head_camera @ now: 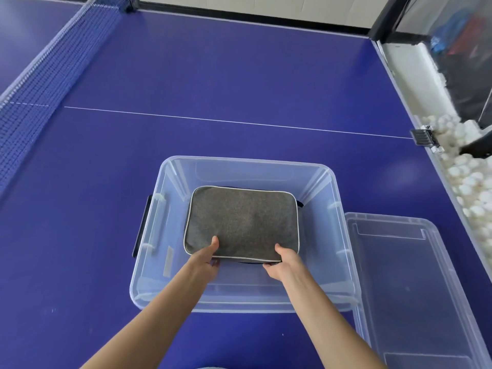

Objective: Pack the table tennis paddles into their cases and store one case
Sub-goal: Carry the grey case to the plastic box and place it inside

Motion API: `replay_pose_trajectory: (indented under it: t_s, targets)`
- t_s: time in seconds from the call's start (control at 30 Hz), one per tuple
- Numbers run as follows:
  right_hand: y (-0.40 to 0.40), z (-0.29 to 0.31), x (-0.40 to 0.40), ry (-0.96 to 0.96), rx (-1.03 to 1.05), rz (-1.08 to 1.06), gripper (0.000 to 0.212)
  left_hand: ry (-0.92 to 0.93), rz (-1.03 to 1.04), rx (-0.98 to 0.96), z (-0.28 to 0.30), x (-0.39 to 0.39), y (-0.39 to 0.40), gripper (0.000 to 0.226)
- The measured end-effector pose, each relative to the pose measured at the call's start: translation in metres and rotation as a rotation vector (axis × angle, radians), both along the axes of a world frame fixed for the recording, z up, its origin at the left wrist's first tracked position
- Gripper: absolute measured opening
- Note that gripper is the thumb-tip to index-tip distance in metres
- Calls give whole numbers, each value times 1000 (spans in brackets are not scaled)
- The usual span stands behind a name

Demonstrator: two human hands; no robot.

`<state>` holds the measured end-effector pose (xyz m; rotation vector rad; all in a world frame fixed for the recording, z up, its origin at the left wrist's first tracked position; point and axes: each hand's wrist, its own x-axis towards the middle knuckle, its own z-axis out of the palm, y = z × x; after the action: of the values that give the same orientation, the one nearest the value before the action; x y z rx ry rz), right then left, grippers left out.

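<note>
The grey case (242, 222) is held inside the clear bin (343, 262), which is placed on the blue surface (213, 89). Its near edge is pinched by the left hand (206, 255) and the right hand (283, 262), thumbs on top. The clear lid (415, 288) is laid just beside the bin

One head-worn view — looking forward and steeply down, close over the blue table (239, 83).

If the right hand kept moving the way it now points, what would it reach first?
Probably the clear bin's far wall: the right hand holds the gray case and points away from the person, though depth is uncertain.
</note>
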<state>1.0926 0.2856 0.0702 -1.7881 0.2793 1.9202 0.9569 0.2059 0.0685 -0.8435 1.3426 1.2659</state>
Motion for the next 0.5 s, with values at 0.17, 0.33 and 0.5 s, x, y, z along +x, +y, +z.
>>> replay_pose_trajectory:
  t_s: [0.17,0.33,0.5]
  targets:
    - [3,-4,-2,-61,14,48,44,-64,54,62,-1,-1,0,20]
    - [2,4,1,-507,468,307,79,338,-313,-188,-1,5,-4,78]
    - [9,10,0,-957,1269,1375,89,1281,-1268,-252,0,0,-1,121]
